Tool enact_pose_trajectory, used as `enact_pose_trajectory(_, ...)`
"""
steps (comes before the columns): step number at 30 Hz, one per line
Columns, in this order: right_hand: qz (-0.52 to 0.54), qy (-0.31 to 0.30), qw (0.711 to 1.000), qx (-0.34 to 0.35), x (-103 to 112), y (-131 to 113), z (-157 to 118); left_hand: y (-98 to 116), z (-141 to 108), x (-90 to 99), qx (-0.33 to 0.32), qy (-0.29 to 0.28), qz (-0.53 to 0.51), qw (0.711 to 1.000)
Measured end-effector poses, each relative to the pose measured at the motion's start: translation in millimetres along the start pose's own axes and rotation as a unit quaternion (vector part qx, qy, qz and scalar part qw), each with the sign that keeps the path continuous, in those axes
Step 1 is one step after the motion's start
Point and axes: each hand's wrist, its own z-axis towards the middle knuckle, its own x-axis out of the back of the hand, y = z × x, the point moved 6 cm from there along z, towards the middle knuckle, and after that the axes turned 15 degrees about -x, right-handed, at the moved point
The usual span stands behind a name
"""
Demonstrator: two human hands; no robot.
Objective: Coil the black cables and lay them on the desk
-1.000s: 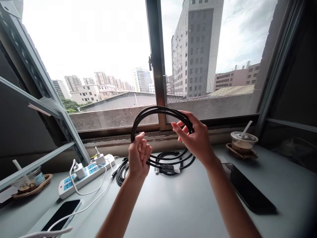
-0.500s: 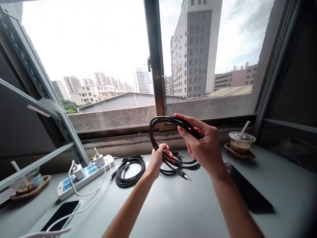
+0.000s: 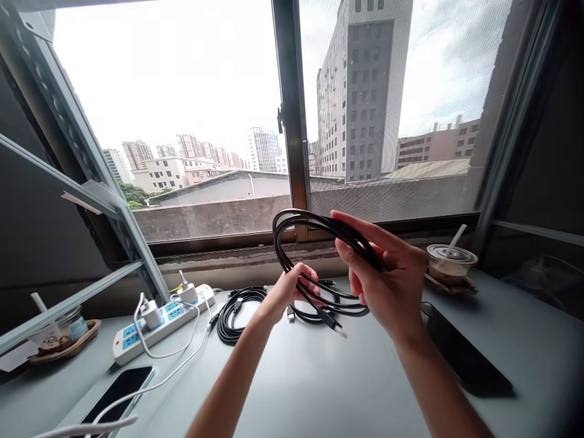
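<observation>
A black cable (image 3: 292,220), wound in several loose loops, is held up in front of me above the table. My right hand (image 3: 387,267) is closed around the right side of the loops, thumb on the near side. Lower down on the left, my left hand (image 3: 294,286) grips the same loops with curled fingers. One plug (image 3: 335,325) of the cable, with a clear cap, hangs below between my hands. Behind, partly hidden by the held loops, a second coiled black cable (image 3: 308,317) lies on the table. Another black coil (image 3: 228,328) rests left of my left wrist.
A white power strip (image 3: 166,322) with two white chargers and cords stands at left, with a phone (image 3: 118,395) nearer me. A dark flat device (image 3: 469,353) lies at right. Drink cups (image 3: 449,258) in carriers stand at both sides. A metal rack frame (image 3: 137,237) rises at left.
My right hand has shifted slightly right, and the held loops have spread a little wider. Both hands still grip the cable. The view has moved slightly.
</observation>
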Motion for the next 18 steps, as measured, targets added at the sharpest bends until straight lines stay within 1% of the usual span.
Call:
enact_pose_trajectory(5, -0.019, 0.021, 0.998, 0.049, 4, -3, -1, 10, -5, 3.2, -0.008, 0.009, 0.010, 1.000)
enact_pose_trajectory(8, -0.044, 0.039, 0.995, 0.077, 10, -6, 1, 14, -8, -0.2, 0.007, -0.013, 0.030, 0.999)
enact_pose_trajectory(12, -0.068, 0.057, 0.993, 0.082, 16, -7, 4, 18, -13, -6.6, 0.017, -0.045, 0.065, 0.997)
enact_pose_trajectory(14, -0.083, 0.061, 0.990, 0.093, 18, -7, 4, 21, -14, -7.7, 0.010, -0.035, 0.063, 0.997)
enact_pose_trajectory(16, -0.096, 0.059, 0.988, 0.105, 18, -6, 5, 22, -13, -6.4, -0.005, -0.010, 0.061, 0.998)
enact_pose_trajectory(18, -0.101, 0.046, 0.988, 0.103, 18, -3, 8, 23, -11, -3.7, -0.019, 0.016, 0.064, 0.998)
